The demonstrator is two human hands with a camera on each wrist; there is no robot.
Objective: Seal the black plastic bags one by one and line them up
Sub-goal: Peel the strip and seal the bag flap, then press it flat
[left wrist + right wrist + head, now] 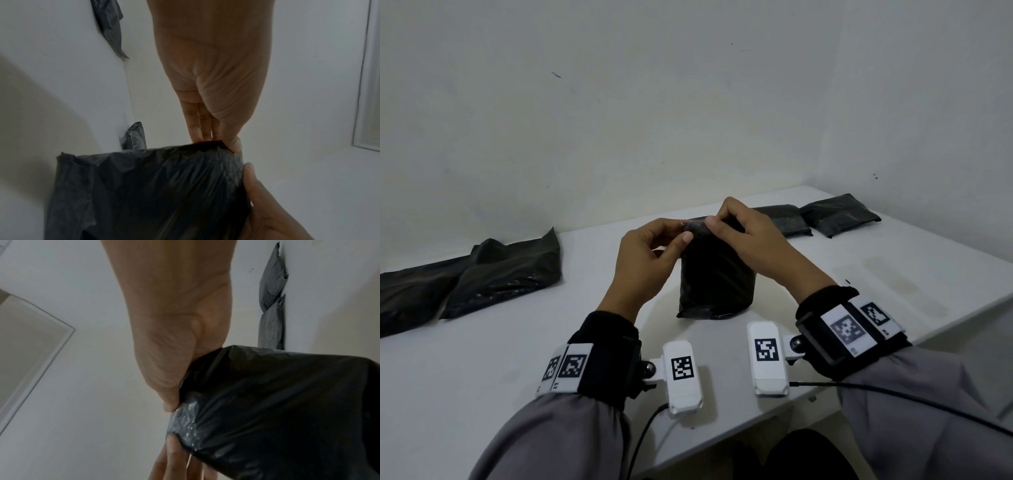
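Nearest the head camera, 2 wrist cameras (682,380) sit strapped over grey sleeves at the near edge of the white table (482,359). Beyond them a filled black plastic bag (717,284) stands upright on its base near the table's middle, probably so that its mouth faces up for sealing. At its top edge the left hand (650,260) and the right hand (743,236) meet, each pinching the folded lip between thumb and fingertips; the bag's body hangs directly below both grips. At far right, 2 flat black bags (839,214) lie side by side along the wall, apparently sealed and lined up already. At left, 2 looser black bags (493,274) lie overlapping, their mouths seemingly unsealed, likely waiting their turn.

From the left wrist, the left hand (213,73) reaches away from the lens, thumb and fingers closed on the bag's top strip (207,143), while the right hand's fingertips (249,172) grip the same edge at lower right.

From the right wrist, the right hand (174,337) clamps the lip with its thumb, and the left hand's fingers (172,456) hold it from below. A glossy band (185,423) shows between them, possibly an adhesive strip, though the dim view leaves that uncertain.
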